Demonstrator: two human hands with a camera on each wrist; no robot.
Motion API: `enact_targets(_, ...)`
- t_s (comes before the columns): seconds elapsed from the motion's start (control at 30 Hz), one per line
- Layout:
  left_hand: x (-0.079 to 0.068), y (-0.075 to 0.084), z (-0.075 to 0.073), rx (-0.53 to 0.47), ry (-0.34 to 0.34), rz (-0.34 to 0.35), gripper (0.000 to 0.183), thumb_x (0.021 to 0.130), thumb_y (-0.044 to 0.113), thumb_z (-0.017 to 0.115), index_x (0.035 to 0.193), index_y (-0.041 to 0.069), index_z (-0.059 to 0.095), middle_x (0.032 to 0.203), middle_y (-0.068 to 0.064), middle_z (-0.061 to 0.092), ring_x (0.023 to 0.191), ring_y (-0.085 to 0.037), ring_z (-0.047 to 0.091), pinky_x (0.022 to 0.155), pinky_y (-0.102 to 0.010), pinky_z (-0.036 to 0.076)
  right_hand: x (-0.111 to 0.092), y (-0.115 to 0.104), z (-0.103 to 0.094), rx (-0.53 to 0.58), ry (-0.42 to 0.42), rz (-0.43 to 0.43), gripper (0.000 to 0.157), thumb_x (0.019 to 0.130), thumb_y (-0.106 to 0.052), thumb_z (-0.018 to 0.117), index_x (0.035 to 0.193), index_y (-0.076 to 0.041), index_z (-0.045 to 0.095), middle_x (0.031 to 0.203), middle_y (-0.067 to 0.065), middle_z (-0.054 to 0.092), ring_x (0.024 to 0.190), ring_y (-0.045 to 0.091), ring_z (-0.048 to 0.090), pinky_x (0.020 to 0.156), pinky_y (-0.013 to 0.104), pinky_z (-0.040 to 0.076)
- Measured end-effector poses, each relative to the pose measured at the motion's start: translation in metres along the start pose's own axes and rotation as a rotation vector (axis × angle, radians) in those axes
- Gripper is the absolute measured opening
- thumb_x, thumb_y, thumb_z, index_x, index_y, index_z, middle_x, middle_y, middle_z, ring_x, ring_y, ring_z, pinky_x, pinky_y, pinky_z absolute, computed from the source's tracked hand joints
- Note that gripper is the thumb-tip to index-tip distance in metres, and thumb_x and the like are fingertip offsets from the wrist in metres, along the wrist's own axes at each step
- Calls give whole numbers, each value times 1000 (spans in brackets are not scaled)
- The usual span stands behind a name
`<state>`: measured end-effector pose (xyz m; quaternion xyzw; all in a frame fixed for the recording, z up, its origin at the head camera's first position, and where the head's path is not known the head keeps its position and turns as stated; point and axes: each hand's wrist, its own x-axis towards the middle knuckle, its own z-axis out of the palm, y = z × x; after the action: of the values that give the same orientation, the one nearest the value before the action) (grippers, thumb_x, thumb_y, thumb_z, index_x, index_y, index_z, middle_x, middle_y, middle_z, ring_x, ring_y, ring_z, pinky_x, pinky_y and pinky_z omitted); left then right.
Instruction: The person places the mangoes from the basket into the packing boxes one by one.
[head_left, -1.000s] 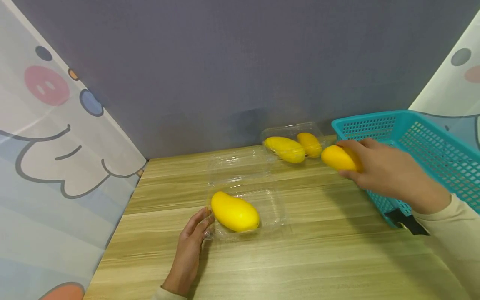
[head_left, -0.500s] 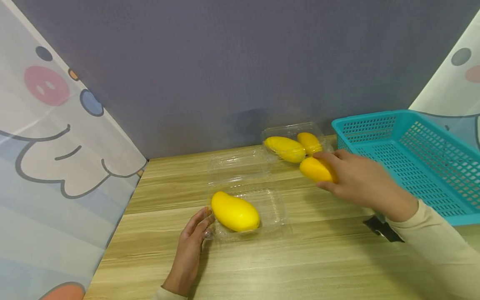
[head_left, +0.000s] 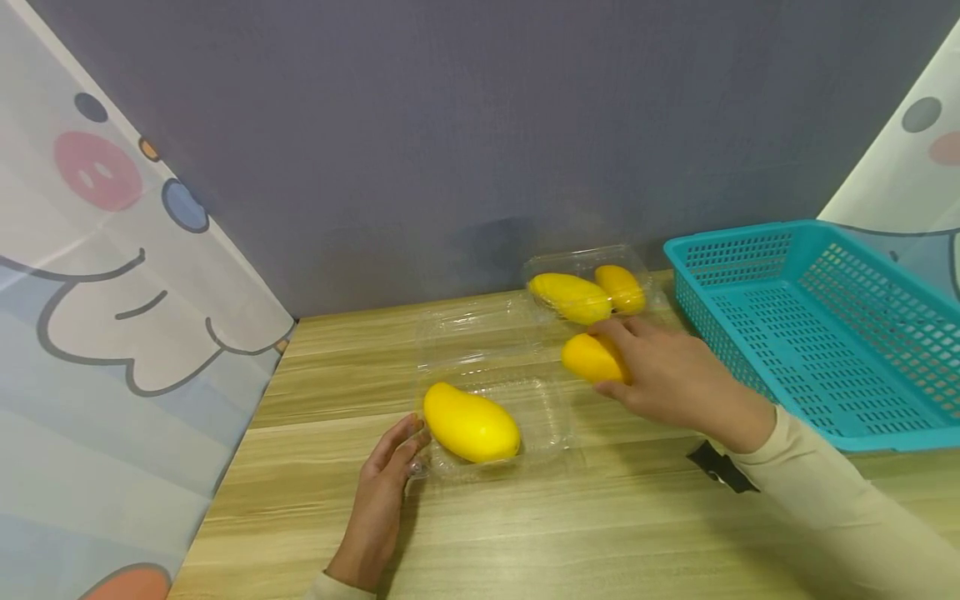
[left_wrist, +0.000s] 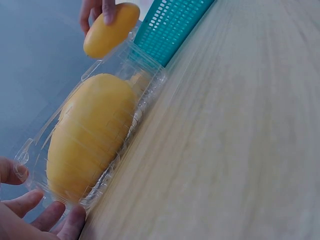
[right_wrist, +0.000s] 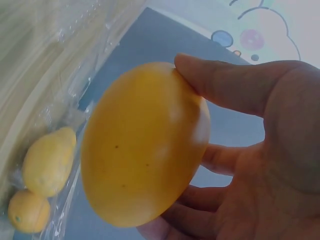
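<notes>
My right hand (head_left: 675, 375) grips a small orange-yellow mango (head_left: 592, 358) between thumb and fingers, above the table and right of the near clear clamshell box (head_left: 543, 408). That box lies with its lid (head_left: 480, 329) folded back. Inside, on the left, rests a large yellow mango (head_left: 471, 423). The fingers of my left hand (head_left: 382, 479) touch the box's left edge; in the left wrist view, the thumb (left_wrist: 14, 171) and fingertips lie apart at its corner. The right wrist view shows the held mango (right_wrist: 142, 150) close up, the thumb pressing one end.
Behind, against the grey wall (head_left: 375, 167), stands another clear box (head_left: 540, 265) with a large mango (head_left: 570, 297) and a small one (head_left: 621, 289). A turquoise basket (head_left: 810, 350) sits at the right. Under the right sleeve shows a black strap (head_left: 722, 468).
The right hand has carried the small mango leftward and slightly nearer, from the basket's edge toward the near box. The left hand and the boxes have stayed put.
</notes>
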<state>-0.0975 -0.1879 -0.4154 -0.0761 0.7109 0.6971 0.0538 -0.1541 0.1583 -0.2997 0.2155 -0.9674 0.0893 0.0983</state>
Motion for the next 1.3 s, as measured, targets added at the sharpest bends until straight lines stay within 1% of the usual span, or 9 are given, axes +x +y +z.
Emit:
enact_targets(0.17,0,0,0,3,3,0,51,104,34,49,151,18,39,158,-3,33,148,-35,25,120,-66,15,3,-8,6,8,8,-36,60,81,-36,80,131,-14,56,119,15,66,90,32,66,72,49,54)
enact_targets(0.33,0,0,0,4,-4,-6,52,104,35,49,152,18,38,159,-3,33,148,-35,26,120,-67,13,7,-17,13,30,-16,-54,60,82,-37,79,131,-14,55,116,15,66,91,31,66,74,50,54)
enact_targets(0.5,0,1,1,3,-3,-7,53,104,35,49,152,17,37,159,-4,33,149,-35,25,121,-66,13,10,-25,20,31,-15,-66,61,81,-38,80,131,-15,56,118,12,67,92,31,67,71,47,55)
enact_targets(0.63,0,1,0,3,2,-9,52,104,33,48,153,17,36,158,-6,36,149,-34,25,121,-65,13,13,-32,26,37,-10,-86,59,80,-39,81,129,-15,58,116,11,67,87,28,66,68,44,54)
enact_targets(0.77,0,1,0,3,4,-9,52,105,32,48,153,17,36,158,-6,35,149,-34,25,122,-63,14,15,-38,30,40,-12,-99,59,79,-39,81,128,-15,58,113,11,67,83,27,65,65,42,53)
enact_targets(0.9,0,1,0,1,-2,-4,53,104,32,48,153,16,35,159,-4,32,148,-34,25,122,-63,14,19,-45,33,33,-30,-105,58,80,-40,81,128,-17,58,112,10,67,83,27,65,64,42,53)
enact_targets(1.03,0,0,0,2,-3,-3,53,104,33,48,153,16,35,158,-7,34,148,-35,25,121,-65,14,22,-51,38,26,-60,-115,55,82,-40,78,128,-17,58,107,9,66,81,26,65,66,41,53)
enact_targets(1.17,0,0,0,4,5,-2,52,105,32,48,153,16,36,158,-6,35,149,-34,23,121,-63,17,24,-55,42,24,-78,-113,54,83,-40,76,128,-18,59,105,7,66,81,23,64,66,40,53)
enact_targets(1.3,0,1,0,5,9,5,51,105,30,47,153,15,36,159,-4,34,150,-32,22,122,-60,19,27,-59,45,22,-90,-112,56,83,-43,75,130,-17,59,105,7,66,82,22,63,67,39,53)
